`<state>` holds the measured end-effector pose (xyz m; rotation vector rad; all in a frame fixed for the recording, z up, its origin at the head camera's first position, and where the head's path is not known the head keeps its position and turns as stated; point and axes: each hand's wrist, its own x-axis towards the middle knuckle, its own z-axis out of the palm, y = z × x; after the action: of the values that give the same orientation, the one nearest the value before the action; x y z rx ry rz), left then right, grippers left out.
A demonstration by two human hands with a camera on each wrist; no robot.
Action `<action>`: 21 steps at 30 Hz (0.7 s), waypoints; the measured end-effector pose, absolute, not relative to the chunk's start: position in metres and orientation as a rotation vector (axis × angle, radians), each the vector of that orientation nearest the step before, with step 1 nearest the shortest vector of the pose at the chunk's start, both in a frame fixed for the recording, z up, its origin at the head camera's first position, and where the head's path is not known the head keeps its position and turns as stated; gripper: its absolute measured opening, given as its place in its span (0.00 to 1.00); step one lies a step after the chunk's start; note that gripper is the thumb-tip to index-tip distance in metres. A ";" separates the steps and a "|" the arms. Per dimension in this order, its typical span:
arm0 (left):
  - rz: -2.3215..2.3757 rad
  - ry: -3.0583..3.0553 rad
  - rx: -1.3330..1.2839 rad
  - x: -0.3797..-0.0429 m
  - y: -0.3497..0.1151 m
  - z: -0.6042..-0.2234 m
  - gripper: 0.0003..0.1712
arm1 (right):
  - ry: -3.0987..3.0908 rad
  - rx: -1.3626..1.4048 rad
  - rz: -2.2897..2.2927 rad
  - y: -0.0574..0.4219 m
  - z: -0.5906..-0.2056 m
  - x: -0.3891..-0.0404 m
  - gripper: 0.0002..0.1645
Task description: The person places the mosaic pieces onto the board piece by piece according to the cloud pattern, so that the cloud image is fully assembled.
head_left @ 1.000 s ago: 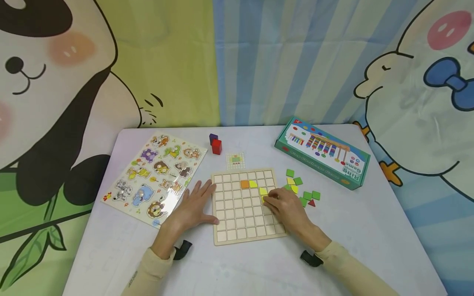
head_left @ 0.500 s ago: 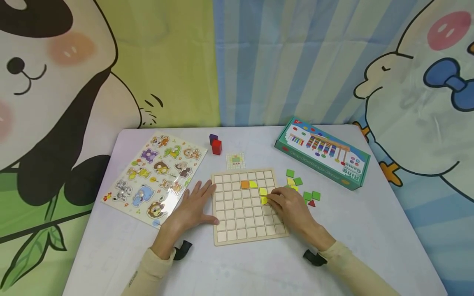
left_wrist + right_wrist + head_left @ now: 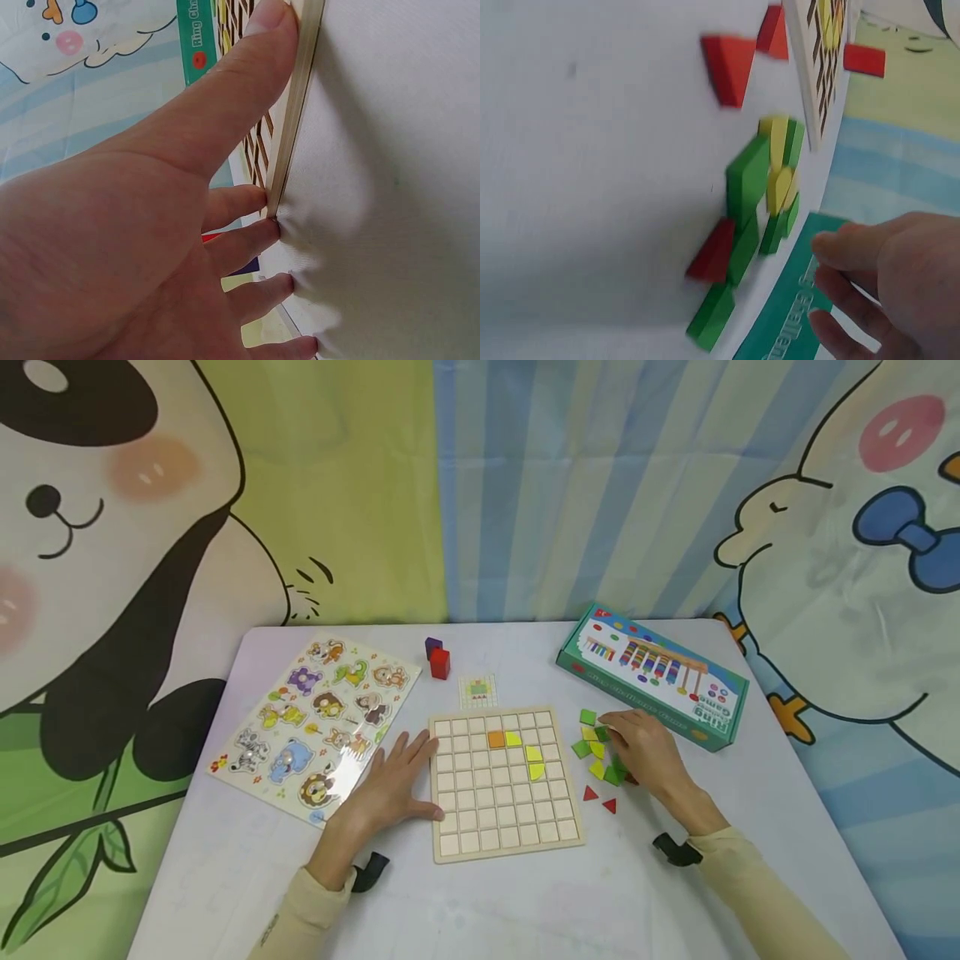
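A wooden grid board (image 3: 510, 857) lies mid-table, with an orange square (image 3: 497, 739) and several yellow pieces (image 3: 536, 772) in its cells. My left hand (image 3: 390, 789) rests at its left edge, fingers spread; in the left wrist view the thumb (image 3: 262, 52) lies over the rim. To the right of the board, my right hand (image 3: 651, 756) hovers at the loose tiles, fingertips close to a green tile (image 3: 602, 734). The right wrist view shows thumb and fingers (image 3: 847, 251) apart, and I see nothing held between them. The hand covers part of the pile.
Loose yellow tiles (image 3: 597, 769) and red triangles (image 3: 590, 793) lie right of the board. A green game box (image 3: 637, 693) stands behind them. A small pattern card (image 3: 477, 691) and a red block (image 3: 440, 664) are behind the board, an animal puzzle (image 3: 315, 727) left.
My right hand has left the yellow piece at the board's right side and moved right to the loose tiles. Red triangles it covered now show. The left hand stays put.
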<state>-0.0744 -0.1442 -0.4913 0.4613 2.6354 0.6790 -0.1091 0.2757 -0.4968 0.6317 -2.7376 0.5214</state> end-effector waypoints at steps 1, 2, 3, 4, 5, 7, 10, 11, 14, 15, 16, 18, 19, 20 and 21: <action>0.678 2.635 0.460 -0.074 -0.144 -0.491 0.67 | -2.763 0.632 0.528 0.279 -0.497 -0.110 0.19; 0.679 2.634 0.458 -0.074 -0.144 -0.491 0.67 | -2.796 0.631 0.535 0.282 -0.497 -0.111 0.20; 0.681 2.633 0.457 -0.074 -0.144 -0.491 0.67 | -2.836 0.627 0.542 0.284 -0.497 -0.111 0.20; 0.683 2.631 0.455 -0.074 -0.144 -0.491 0.67 | -2.878 0.619 0.549 0.285 -0.497 -0.112 0.21; 0.688 2.630 0.452 -0.073 -0.144 -0.491 0.67 | -2.915 0.612 0.551 0.286 -0.498 -0.112 0.21; 0.694 2.631 0.452 -0.073 -0.144 -0.491 0.67 | -2.972 0.607 0.557 0.287 -0.499 -0.113 0.21; 0.694 2.625 0.447 -0.073 -0.144 -0.492 0.67 | -3.010 0.610 0.564 0.288 -0.502 -0.114 0.21; 0.694 2.625 0.448 -0.073 -0.144 -0.493 0.67 | -3.001 0.626 0.562 0.289 -0.503 -0.115 0.21; 0.693 2.626 0.448 -0.074 -0.144 -0.494 0.67 | -2.960 0.664 0.553 0.292 -0.506 -0.115 0.21; 0.693 2.628 0.447 -0.074 -0.144 -0.494 0.67 | -2.946 0.672 0.550 0.293 -0.506 -0.115 0.21; 0.694 2.630 0.447 -0.074 -0.144 -0.494 0.67 | -2.938 0.676 0.544 0.294 -0.507 -0.115 0.22; 0.694 2.634 0.446 -0.074 -0.144 -0.494 0.67 | -2.938 0.667 0.535 0.296 -0.508 -0.116 0.21; 0.694 2.633 0.443 -0.074 -0.144 -0.494 0.67 | -2.943 0.658 0.532 0.297 -0.508 -0.116 0.21; 0.693 2.634 0.443 -0.074 -0.144 -0.494 0.67 | -2.951 0.650 0.531 0.297 -0.509 -0.117 0.21; 0.693 2.635 0.444 -0.074 -0.144 -0.494 0.67 | -2.958 0.644 0.533 0.298 -0.509 -0.117 0.21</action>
<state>-0.0736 -0.1439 -0.4941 0.4441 2.6349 0.6934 -0.1167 0.2982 -0.5089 0.6438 -2.9580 0.5332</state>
